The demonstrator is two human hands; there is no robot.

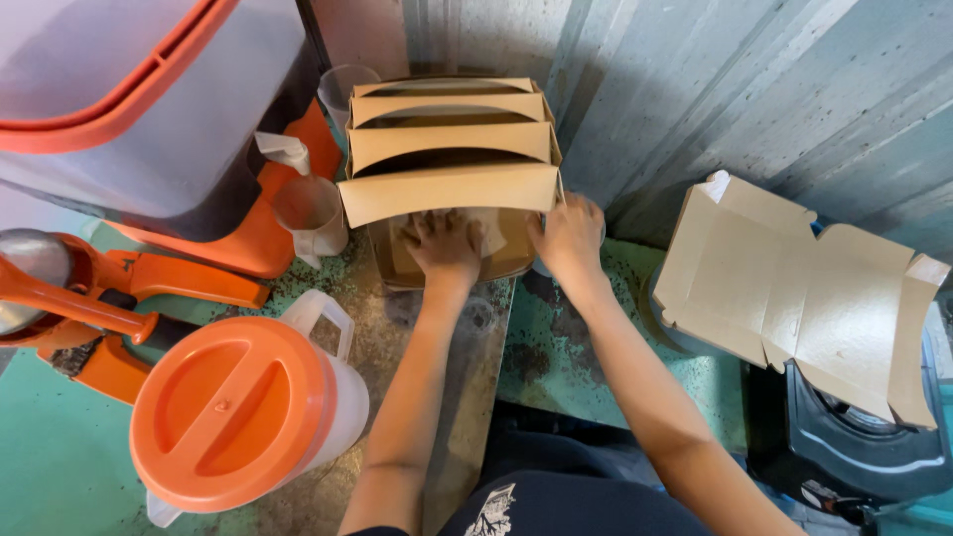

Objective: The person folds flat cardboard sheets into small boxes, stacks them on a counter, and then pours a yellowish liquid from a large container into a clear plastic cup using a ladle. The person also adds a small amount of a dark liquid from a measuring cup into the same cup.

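Four folded kraft boxes [452,149] stand nested; at their front, your left hand [444,244] presses flat inside the open box [437,260], your right hand [570,234] grips its side; one flat blank [794,298] lies unfolded rightward.

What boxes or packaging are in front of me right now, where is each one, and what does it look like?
Row of brown cardboard boxes: against the metal wall, flaps standing open, stacked front to back.
Nearest open box: left hand pressed inside it, right hand at its right edge.
Flat unfolded brown cardboard box: right side, lying over a black appliance.
No labels, signs or screens visible.
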